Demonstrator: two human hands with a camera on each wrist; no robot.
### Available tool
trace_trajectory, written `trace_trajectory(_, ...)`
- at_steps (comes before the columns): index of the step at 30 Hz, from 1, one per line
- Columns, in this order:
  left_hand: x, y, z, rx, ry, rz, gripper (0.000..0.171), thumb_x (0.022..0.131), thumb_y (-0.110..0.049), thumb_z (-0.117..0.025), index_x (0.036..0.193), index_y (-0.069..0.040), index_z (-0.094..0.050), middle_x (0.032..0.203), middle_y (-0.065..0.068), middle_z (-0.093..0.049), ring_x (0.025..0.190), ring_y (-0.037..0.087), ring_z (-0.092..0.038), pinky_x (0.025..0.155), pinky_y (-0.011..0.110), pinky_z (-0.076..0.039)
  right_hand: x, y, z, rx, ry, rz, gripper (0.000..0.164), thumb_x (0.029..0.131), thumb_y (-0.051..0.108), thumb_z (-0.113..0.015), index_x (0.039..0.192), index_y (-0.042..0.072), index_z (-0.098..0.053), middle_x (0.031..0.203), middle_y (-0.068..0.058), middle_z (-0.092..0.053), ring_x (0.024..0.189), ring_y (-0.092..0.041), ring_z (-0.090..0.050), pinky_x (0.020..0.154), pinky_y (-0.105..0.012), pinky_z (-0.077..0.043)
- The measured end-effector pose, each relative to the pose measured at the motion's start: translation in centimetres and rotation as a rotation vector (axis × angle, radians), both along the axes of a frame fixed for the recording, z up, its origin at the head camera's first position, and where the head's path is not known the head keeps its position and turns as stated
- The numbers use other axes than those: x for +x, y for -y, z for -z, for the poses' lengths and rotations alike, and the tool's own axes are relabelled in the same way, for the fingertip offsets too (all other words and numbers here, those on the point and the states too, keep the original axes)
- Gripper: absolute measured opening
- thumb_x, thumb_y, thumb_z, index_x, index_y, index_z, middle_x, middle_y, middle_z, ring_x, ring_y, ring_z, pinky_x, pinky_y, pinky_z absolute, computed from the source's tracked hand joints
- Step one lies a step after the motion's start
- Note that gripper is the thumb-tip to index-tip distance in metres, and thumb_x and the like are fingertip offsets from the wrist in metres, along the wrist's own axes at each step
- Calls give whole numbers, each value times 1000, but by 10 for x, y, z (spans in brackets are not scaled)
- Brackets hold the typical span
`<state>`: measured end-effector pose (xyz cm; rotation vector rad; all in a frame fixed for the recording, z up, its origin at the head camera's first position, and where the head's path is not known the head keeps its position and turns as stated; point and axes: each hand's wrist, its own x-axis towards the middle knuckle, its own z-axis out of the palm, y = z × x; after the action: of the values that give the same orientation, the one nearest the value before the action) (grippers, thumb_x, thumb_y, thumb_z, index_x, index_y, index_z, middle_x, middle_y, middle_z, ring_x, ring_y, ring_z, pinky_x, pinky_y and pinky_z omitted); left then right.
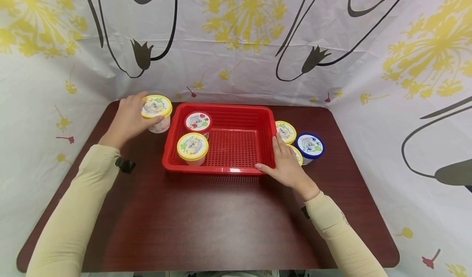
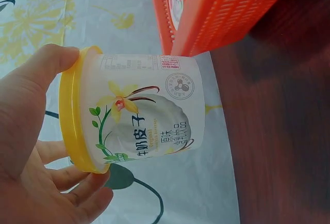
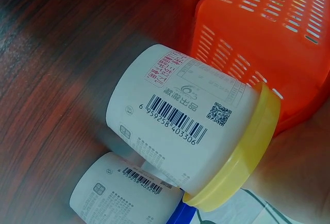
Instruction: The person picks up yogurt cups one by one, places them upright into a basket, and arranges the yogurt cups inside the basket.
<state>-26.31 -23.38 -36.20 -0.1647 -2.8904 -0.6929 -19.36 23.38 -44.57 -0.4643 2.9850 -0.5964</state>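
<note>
My left hand (image 1: 130,119) holds a white milk tub with a yellow lid (image 1: 156,106) to the left of the red plastic basket (image 1: 221,169). In the left wrist view, thumb and fingers grip the lid's rim, and a vanilla flower shows on the tub's side (image 2: 149,105). My right hand (image 1: 287,165) rests on the basket's front right corner, fingers stretched along the right rim and thumb at the front rim. Inside the basket, toward the left, stand a red-lidded tub (image 1: 198,122) and a yellow-lidded tub (image 1: 193,147).
Right of the basket stand two yellow-lidded tubs, one at the back (image 1: 285,132) and one partly hidden by my right hand (image 1: 297,155), beside a blue-lidded tub (image 1: 310,146). All are on a dark red-brown table (image 1: 206,228). Flower-printed cloth (image 1: 236,76) encloses its back and sides.
</note>
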Motion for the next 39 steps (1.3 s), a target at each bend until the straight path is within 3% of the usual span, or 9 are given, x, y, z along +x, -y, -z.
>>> trace_trajectory(15, -5, -14, -13, -13, -22, 11, 87, 81, -37, -75, 148, 1, -35, 138, 28, -46, 125, 43, -38, 101, 59, -37, 0, 0, 0, 2, -2, 5, 115, 83, 75, -54, 159, 8, 0, 169, -9, 5, 154, -36, -13, 122, -63, -19)
trace_trajectory(26, -9, -35, -19, 14, 49, 24, 91, 81, -39, -75, 152, -4, -29, 145, 25, -44, 131, 43, -37, 106, 63, -41, 1, 0, 0, -10, 3, 7, 115, 83, 75, -54, 159, 7, -1, 169, -9, 5, 154, -37, -14, 122, -63, -20)
trace_trajectory(31, -14, -50, -22, 39, 66, 63, 91, 80, -39, -76, 151, -4, -31, 145, 24, -44, 132, 42, -37, 109, 63, -38, 0, -1, 1, -7, -1, 7, 115, 83, 75, -54, 159, 8, 0, 169, -9, 5, 154, -36, -13, 122, -63, -19)
trace_trajectory(39, -25, -71, -17, 61, 18, 137, 84, 78, -37, -79, 146, -4, -41, 139, 19, -52, 128, 37, -44, 111, 59, -36, 0, 0, 1, -12, 1, 6, 114, 83, 75, -53, 160, 9, 0, 169, -10, 4, 155, -36, -13, 122, -64, -18)
